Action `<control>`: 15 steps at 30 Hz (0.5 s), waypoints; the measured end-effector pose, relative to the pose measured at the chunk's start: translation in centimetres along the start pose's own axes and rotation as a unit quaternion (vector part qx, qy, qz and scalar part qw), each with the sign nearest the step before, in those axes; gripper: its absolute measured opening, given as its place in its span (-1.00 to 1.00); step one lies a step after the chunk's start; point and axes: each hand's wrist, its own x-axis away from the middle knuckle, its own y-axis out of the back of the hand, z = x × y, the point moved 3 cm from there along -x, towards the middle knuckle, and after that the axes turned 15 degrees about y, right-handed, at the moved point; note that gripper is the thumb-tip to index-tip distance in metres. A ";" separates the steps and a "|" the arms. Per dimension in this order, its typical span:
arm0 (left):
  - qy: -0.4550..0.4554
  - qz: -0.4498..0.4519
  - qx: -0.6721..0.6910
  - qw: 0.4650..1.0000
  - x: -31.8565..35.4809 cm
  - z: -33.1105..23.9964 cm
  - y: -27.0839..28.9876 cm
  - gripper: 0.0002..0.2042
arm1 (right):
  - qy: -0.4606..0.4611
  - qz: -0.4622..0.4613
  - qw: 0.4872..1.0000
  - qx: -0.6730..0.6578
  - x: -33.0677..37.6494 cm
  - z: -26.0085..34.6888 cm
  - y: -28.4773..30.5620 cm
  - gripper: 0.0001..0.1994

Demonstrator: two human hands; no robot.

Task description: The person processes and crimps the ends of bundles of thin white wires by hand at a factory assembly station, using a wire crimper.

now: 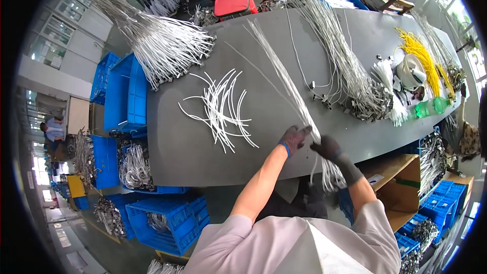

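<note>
A long bundle of thin white wires lies slantwise across the grey table, its near end hanging over the front edge. My left hand, in a dark glove with a blue cuff, has its curled fingers on the bundle's left side. Closed around the same bundle a little nearer to me is my right hand, also in a dark glove. Below it the loose wire ends fan out. Left of the bundle, a loose pile of short white tubes is spread on the table.
A large sheaf of white wires covers the table's far left corner. Grey wires with connectors, yellow wires, a white bucket and a green bottle lie right. Blue crates stand left; a cardboard box sits below right.
</note>
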 end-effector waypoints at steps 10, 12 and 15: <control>-0.150 0.424 0.144 0.881 15.1 -17.4 -10.2 -0.65 | 0.037 -0.134 0.990 0.020 17.4 7.9 9.9 -0.76; -0.281 0.330 0.006 0.901 22.3 -20.2 -11.6 -0.57 | 0.081 -0.261 0.962 0.012 15.6 8.6 11.0 -0.80; -0.384 0.238 -0.083 0.889 33.1 -22.6 -13.5 -0.45 | 0.109 -0.271 0.956 -0.030 11.6 10.7 12.9 -0.80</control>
